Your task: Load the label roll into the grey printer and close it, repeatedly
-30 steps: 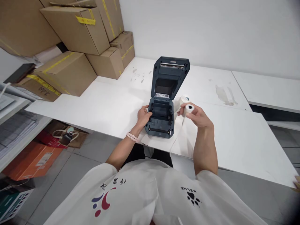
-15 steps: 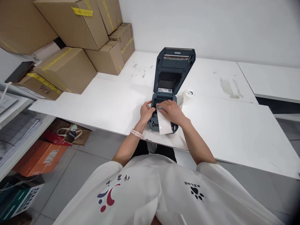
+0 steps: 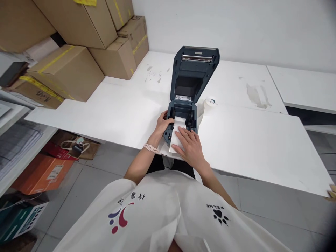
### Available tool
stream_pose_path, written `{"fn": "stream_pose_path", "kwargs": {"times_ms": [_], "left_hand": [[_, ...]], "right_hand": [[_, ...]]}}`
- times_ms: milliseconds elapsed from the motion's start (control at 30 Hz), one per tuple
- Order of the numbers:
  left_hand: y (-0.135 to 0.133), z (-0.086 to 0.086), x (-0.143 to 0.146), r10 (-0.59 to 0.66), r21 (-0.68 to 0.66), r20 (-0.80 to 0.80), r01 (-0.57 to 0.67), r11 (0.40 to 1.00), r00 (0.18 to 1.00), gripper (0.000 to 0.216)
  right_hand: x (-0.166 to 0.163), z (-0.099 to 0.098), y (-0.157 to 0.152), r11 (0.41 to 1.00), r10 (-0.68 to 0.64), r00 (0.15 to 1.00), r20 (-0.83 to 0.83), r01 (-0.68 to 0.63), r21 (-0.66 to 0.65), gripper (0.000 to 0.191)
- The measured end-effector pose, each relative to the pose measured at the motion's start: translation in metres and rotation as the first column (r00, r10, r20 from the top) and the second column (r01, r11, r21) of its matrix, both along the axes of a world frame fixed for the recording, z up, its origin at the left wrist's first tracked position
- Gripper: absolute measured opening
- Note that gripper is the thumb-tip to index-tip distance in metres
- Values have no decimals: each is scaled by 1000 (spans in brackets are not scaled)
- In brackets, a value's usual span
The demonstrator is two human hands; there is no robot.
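Observation:
A dark blue-grey label printer (image 3: 194, 73) stands on the white table with its lid tilted up and back. A white label strip (image 3: 176, 141) lies lengthwise across its open base, with the near end hanging over the front. My left hand (image 3: 162, 124) grips the printer's left side, fingers outside and thumb over the inner rim beside the strip. My right hand (image 3: 191, 147) rests on the strip near the front, fingers stretched out and flat. Beyond the printer's right side stands a white label roll (image 3: 210, 102), with loose paper trailing toward the printer.
Cardboard boxes (image 3: 68, 73) with yellow tape are stacked on the left end of the table (image 3: 249, 147). A white wall (image 3: 236, 28) rises behind. Low at the left are a shelf with papers (image 3: 18, 150) and an orange box (image 3: 42, 173) on the floor.
My right hand has slid toward me along the label strip, from the printer's middle to its front. The strip's near end has swung left. My left hand stays at the printer's left side.

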State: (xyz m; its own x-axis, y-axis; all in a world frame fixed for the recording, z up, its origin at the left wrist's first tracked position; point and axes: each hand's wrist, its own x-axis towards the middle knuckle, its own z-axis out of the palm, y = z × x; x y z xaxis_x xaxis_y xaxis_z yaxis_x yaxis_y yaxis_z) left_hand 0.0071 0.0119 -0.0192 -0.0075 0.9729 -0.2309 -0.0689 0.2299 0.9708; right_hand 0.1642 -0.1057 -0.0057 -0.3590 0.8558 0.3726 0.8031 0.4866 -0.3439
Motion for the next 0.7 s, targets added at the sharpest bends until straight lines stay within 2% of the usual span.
{"fn": "stream_pose_path", "kwargs": {"times_ms": [200, 333, 400, 500, 600, 700], "left_hand": [[5, -7, 0, -1, -3, 29, 1, 1000, 1000, 71], [3, -1, 0, 1, -19, 18, -1, 1000, 1000, 70], [-7, 5, 0, -14, -40, 19, 15, 999, 1000, 70], [-38, 11, -1, -81, -46, 26, 82, 996, 996, 78], [-74, 12, -3, -89, -41, -11, 88, 995, 996, 95], [-95, 11, -6, -101, -76, -21, 100, 992, 995, 102]], "right_hand": [[7, 6, 1, 998, 26, 999, -29, -28, -51, 44], [11, 7, 1, 997, 31, 997, -75, -37, -74, 39], [13, 7, -1, 994, 38, 992, -122, -50, -98, 36], [21, 14, 0, 987, 55, 961, -272, -94, -134, 26], [39, 33, 26, 998, -20, 880, -474, -11, -62, 27], [58, 64, 92, 982, -109, 802, -588, 177, 59, 55]]}}
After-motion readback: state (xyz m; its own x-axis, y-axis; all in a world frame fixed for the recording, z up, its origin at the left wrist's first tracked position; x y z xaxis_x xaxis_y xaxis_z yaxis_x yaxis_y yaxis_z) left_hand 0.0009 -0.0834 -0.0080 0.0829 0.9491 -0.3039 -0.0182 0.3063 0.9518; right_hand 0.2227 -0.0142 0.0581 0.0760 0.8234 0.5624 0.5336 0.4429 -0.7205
